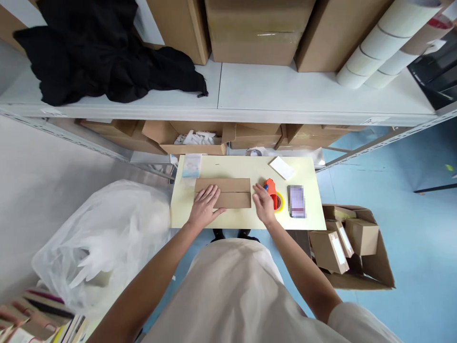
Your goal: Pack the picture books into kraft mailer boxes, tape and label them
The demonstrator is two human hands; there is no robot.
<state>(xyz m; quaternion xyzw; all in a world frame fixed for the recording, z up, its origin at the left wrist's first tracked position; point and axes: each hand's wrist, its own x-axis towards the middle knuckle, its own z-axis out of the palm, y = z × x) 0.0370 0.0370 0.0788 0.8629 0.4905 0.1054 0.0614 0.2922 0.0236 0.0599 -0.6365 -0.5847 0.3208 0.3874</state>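
Observation:
A small closed cardboard box (235, 195) lies on the pale yellow table, a dark seam running along its top. My left hand (205, 206) rests flat on the box's left end, fingers stretched out and thumb along the near edge. Beyond the box's right end is my right hand (263, 206), its fingers slightly bent and holding nothing that I can see. Close to the right of that hand sits an orange-red tape dispenser (270, 186) with a roll of yellowish tape (280, 203).
On the table (246, 220) are a purple pixelated item (297, 201), a white card or small box (282, 167) and a clear packet (192, 166). A carton of small boxes (382, 257) stands right, a plastic bag (107, 238) left. A shelf (257, 90) crosses above the back.

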